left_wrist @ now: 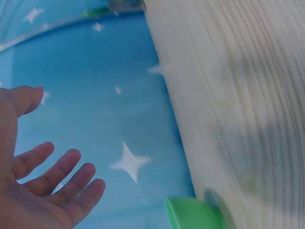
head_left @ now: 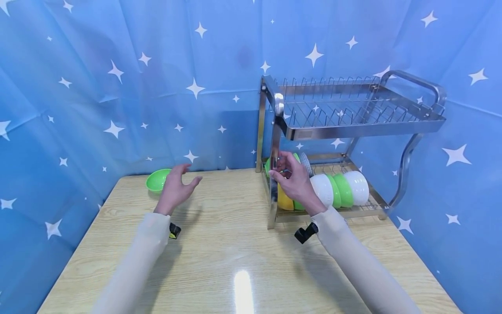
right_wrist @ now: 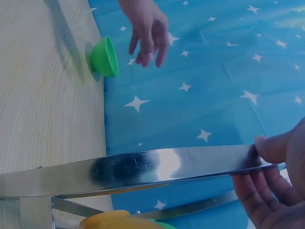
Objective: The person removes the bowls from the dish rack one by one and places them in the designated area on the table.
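Post (head_left: 276,141): front left upright of the steel two-tier dish rack (head_left: 364,131), lying between thumb and fingers of the right hand (head_left: 296,179).
Right-hand grip: narrow, a pinch round the post (thumb on one face of the metal, fingers on the other in the right wrist view).
Left hand: the left hand (head_left: 176,187) is spread wide and holds nothing, thumb well apart from the fingers.
Small green bowl (head_left: 158,180): on the far left of the wood-grain table (head_left: 227,244), just beyond the left hand and apart from its fingers.
Lower tier: a yellow bowl (head_left: 285,199) near the post, just below the right hand; farther right, two green bowls (head_left: 340,190) stand on edge between a white bowl (head_left: 323,189) and another white one.
Backdrop: blue curtain (head_left: 219,52) with white stars (four-pointed), behind the table.
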Available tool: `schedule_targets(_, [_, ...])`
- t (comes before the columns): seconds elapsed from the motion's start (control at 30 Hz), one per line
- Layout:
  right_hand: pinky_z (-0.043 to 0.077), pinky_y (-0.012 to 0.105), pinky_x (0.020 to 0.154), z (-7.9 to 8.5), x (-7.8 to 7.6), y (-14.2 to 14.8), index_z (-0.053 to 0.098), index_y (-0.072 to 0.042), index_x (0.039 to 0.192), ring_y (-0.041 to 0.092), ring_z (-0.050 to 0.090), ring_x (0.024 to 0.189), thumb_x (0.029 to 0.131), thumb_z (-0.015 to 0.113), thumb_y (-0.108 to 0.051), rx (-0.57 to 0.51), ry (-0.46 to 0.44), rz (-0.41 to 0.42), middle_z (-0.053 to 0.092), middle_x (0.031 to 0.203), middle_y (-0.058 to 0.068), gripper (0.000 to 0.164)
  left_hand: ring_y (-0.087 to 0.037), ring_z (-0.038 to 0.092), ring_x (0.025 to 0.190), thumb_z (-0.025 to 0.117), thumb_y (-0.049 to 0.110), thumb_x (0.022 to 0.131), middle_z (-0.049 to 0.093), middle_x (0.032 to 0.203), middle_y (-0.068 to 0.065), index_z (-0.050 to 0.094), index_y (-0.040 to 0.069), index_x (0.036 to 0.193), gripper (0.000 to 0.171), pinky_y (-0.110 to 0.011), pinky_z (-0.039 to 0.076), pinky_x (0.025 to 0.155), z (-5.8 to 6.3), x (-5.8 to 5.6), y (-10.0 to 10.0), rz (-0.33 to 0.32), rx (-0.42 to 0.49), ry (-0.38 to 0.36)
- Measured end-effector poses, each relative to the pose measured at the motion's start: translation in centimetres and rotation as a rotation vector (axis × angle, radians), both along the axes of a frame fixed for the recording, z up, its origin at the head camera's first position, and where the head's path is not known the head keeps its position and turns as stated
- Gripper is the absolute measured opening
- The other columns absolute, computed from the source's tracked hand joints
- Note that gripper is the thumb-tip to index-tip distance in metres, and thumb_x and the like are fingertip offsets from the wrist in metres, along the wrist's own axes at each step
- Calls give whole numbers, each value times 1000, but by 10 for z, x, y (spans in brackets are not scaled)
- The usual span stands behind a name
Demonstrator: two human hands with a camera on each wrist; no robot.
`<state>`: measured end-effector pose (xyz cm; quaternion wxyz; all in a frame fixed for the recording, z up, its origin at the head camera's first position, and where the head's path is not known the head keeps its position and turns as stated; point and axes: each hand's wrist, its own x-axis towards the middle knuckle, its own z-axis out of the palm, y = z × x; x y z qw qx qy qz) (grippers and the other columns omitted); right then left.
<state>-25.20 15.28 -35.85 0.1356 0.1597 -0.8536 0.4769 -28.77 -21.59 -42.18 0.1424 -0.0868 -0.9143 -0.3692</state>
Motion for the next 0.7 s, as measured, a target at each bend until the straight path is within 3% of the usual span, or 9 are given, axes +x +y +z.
schedule_targets(0.27, [59, 44, 88, -2, 1, 0, 47, -8, 144, 27, 66, 103, 99, 70, -18, 10, 21, -5, 68, 113, 14, 52, -34, 57, 127, 70, 37, 98, 62, 133, -17, 52, 6, 145, 60, -55, 49, 107, 10, 11, 45, -103, 98, 63])
schedule_targets(0.7, [59, 48, 91, -6, 2, 0, 48, -6, 144, 28, 65, 104, 99, 71, -20, 6, 41, -10, 67, 114, 14, 53, -27, 61, 119, 70, 35, 98, 65, 125, -10, 56, 12, 143, 52, -49, 54, 103, 27, 24, 103, -237, 269, 62])
